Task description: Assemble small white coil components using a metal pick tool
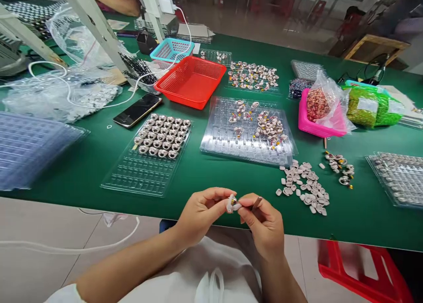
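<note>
My left hand (201, 212) and my right hand (264, 223) meet at the near edge of the green table (82, 170). Both pinch one small white part (231, 203) with a coil in it, held between the fingertips. A thin brown stick (256, 202) also pokes out of my right hand. Loose white caps (306, 186) lie in a heap just right of my hands, with a few coiled parts (340, 166) beyond them. A clear tray (150, 159) half filled with finished parts sits to the left. Another clear tray (247, 133) with scattered coils lies straight ahead.
A red basket (191, 81), a blue basket (172, 49) and a phone (137, 110) sit further back. A pink bin (317, 122) holds a bag of coils; green bags (370, 106) lie right. Stacked trays (29, 146) are left. Another person's arm (120, 1) shows at the far side.
</note>
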A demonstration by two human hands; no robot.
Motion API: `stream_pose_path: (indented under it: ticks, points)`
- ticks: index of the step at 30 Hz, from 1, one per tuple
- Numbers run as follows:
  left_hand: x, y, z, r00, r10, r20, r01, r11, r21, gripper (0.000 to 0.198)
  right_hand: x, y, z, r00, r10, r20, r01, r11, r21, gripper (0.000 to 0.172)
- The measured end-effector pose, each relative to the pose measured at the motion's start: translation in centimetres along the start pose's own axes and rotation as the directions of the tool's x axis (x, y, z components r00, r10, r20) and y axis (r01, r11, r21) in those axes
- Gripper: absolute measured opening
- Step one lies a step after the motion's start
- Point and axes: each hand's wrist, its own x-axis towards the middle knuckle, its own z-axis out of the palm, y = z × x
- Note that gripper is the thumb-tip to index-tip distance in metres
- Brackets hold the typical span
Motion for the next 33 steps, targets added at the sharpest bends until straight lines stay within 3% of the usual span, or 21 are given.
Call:
stream_pose_path:
  ticks: [9,23,33]
  points:
    - [-0.2,-0.4,-0.4,0.979,0.201,-0.007,-0.200,0.975,0.099,0.012,0.3,0.4,0.6,0.997,-0.064,0.045,0.063,0.998,0.005,0.016]
    - [-0.5,-0.7,-0.7,0.910,0.412,0.048,-0.410,0.875,0.258,0.027,0.0,1.5,1.0,1.000,0.027,-0.008,-0.027,0.997,0.068,0.007]
    - [-0.6,-0.7,-0.8,0.862,0.486,0.142,-0.505,0.806,0.307,0.034,-0.1,1.7,0.8,0.999,0.050,-0.004,-0.049,0.990,0.135,0.008]
